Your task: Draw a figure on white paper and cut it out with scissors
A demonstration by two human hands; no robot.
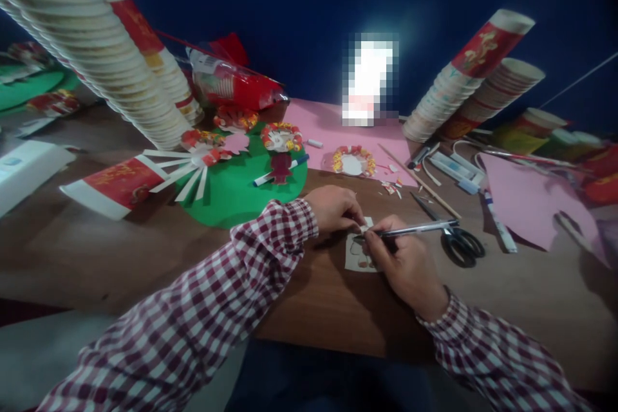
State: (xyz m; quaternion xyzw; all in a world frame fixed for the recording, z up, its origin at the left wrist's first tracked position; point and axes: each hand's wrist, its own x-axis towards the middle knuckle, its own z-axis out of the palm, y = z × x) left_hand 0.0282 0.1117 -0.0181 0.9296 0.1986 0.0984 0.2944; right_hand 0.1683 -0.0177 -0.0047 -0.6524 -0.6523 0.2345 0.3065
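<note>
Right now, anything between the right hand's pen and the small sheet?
Nothing visible: the right hand holds the pen over the sheet. The left hand is at the sheet's far edge; the scissors lie off to the right.

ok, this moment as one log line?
left hand: at far end of small sheet | right hand: holding pen over small sheet | scissors: on table, right of small sheet

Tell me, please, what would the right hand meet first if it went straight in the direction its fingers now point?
The right hand would probably meet the left hand first, just ahead by the small paper; exact depth is unclear.
</note>
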